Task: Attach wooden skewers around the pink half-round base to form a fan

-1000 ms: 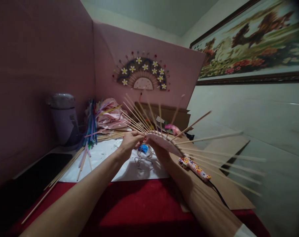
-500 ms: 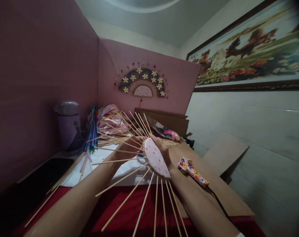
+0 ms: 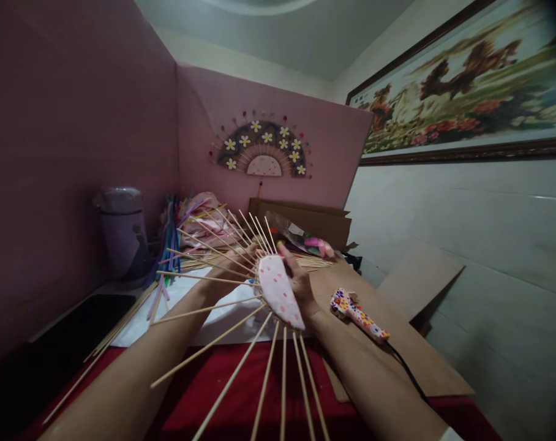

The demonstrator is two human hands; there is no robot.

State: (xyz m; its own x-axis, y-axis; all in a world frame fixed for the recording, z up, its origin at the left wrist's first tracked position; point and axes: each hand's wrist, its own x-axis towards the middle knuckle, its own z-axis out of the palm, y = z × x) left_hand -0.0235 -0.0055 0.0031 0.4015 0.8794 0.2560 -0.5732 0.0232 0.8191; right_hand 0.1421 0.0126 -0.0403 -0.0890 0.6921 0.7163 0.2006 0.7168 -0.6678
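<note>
Right fingers [image 3: 293, 264] gripped the pale-pink, red-spotted half-disc [image 3: 278, 288], left fingers [image 3: 249, 252] unclear — tilting risked snagging slender wooden sticks [image 3: 234, 373] at seven o'clock.

I see framed picture [image 3: 457, 92] on wall [image 3: 443, 208] at right. Purple canister [image 3: 123, 245] at left, black slab [image 3: 87, 315] in front. Bunched pink cloth [image 3: 201, 202] before pink panel [image 3: 198, 128].

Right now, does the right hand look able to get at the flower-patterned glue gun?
Probably yes: the glue gun lies on brown cardboard to the right of the right hand, and nothing visible stands between them. But this hand holds the spotted half-disc, so it would likely need to let go first.
</note>
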